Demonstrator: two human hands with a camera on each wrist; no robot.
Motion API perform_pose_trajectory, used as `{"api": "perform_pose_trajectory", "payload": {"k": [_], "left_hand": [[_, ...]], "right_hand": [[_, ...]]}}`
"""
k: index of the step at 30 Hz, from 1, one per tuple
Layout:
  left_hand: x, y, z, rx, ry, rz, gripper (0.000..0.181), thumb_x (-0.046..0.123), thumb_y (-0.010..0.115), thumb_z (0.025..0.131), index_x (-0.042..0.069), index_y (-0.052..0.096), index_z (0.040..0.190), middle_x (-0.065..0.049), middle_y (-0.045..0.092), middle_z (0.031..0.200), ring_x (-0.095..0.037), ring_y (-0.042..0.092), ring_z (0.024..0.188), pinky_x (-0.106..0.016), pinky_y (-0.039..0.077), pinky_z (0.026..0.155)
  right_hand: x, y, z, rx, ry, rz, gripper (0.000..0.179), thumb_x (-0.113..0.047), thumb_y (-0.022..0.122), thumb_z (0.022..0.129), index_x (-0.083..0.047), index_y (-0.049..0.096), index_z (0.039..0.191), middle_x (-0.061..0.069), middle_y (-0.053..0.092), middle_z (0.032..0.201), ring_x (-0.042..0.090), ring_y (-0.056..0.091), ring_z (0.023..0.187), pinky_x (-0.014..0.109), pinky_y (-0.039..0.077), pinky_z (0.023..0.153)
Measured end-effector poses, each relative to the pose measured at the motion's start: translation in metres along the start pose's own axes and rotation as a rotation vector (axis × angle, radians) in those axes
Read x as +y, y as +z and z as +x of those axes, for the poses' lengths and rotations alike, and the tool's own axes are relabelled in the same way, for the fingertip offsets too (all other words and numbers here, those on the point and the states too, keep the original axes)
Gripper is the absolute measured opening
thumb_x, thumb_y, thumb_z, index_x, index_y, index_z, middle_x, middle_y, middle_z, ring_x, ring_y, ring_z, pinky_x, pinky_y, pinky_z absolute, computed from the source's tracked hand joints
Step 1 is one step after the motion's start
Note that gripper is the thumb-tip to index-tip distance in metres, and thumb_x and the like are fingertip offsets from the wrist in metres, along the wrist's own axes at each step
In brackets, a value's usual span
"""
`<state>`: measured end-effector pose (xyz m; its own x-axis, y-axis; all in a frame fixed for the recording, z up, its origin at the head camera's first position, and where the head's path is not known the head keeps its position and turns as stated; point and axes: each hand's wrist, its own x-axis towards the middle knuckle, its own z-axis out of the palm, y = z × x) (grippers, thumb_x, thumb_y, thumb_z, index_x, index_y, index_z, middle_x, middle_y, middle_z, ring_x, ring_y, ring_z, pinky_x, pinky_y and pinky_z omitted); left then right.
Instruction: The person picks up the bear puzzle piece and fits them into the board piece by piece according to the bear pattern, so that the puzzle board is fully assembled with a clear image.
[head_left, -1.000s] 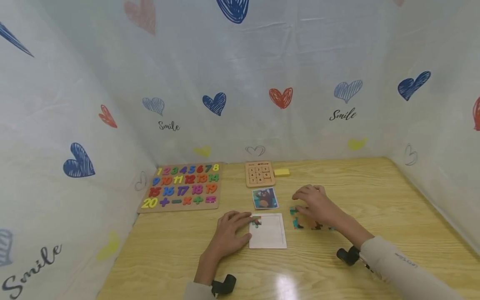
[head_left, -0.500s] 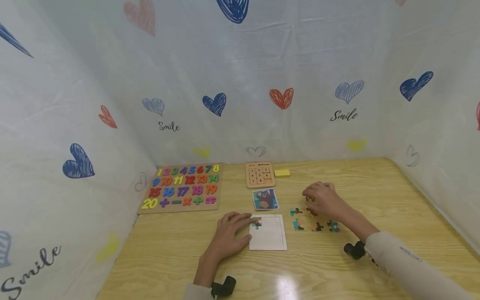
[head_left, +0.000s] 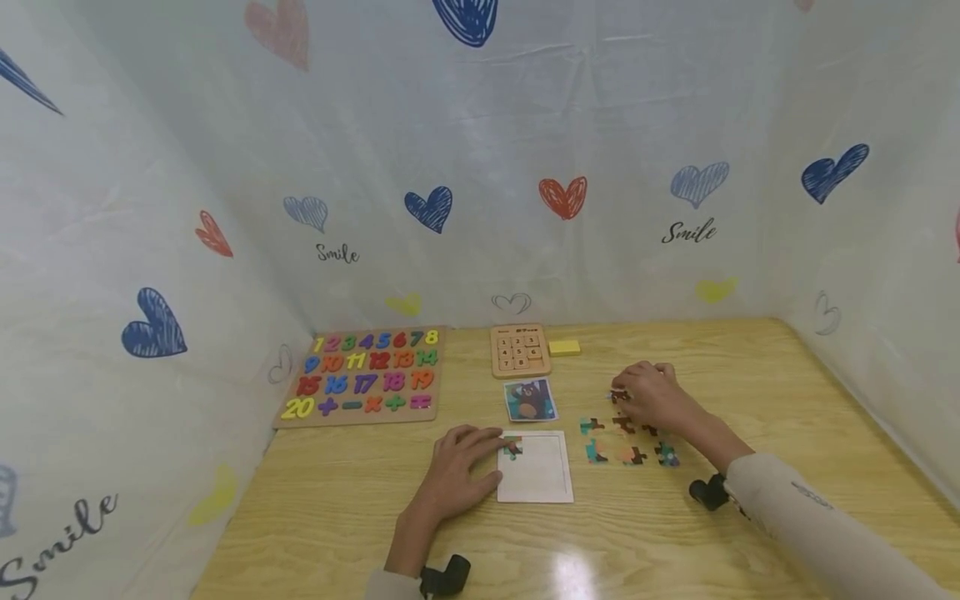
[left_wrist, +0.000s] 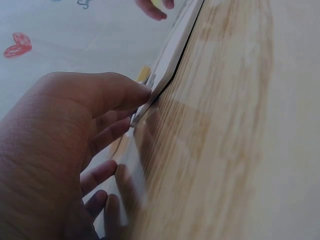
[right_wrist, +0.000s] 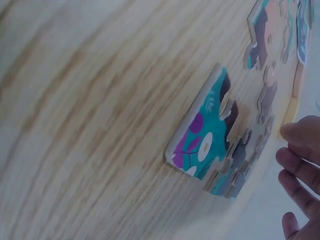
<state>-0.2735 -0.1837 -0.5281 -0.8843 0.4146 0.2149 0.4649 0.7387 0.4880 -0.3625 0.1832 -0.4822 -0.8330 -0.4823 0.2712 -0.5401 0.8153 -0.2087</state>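
Note:
My left hand [head_left: 453, 471] rests at the left edge of a white square puzzle tray [head_left: 543, 475]. Its index fingertip touches a jigsaw piece [head_left: 513, 451] in the tray's upper left corner, and its thumb [left_wrist: 132, 95] lies against the tray's edge. My right hand [head_left: 656, 398] is bent over a dark jigsaw piece [head_left: 619, 395], fingertips right at it; whether they pinch it is unclear. Several more pieces lie before that hand, among them a teal one with purple leaves [right_wrist: 192, 137]. In the right wrist view, no piece shows between thumb and fingers [right_wrist: 295, 160].
Behind the tray lies a bear picture card [head_left: 531, 400]. Farther back are a wooden number slide puzzle [head_left: 521, 375] and a yellow block [head_left: 565, 347]. A board of coloured numbers [head_left: 360, 372] sits at the back left. Printed curtains [head_left: 480, 267] surround the table.
My right hand has shifted right and slightly back from the nearest pieces to the dark piece behind them, then almost stopped. My left hand stays by the tray.

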Motion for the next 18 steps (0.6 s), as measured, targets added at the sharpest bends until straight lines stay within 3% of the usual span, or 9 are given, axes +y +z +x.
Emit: {"api": "perform_pose_trajectory", "payload": {"k": [18], "left_hand": [[-0.001, -0.001, 0.0, -0.006, 0.005, 0.01, 0.047, 0.034, 0.063, 0.091, 0.032, 0.061, 0.138, 0.009, 0.051, 0.147, -0.027, 0.037, 0.136, -0.058, 0.025, 0.109]], "right_hand": [[0.012, 0.006, 0.005, -0.046, 0.02, 0.011, 0.015, -0.011, 0.078, 0.086, -0.014, 0.076, 0.101, 0.003, 0.071, 0.102, 0.035, 0.057, 0.105, 0.061, 0.029, 0.085]]}}
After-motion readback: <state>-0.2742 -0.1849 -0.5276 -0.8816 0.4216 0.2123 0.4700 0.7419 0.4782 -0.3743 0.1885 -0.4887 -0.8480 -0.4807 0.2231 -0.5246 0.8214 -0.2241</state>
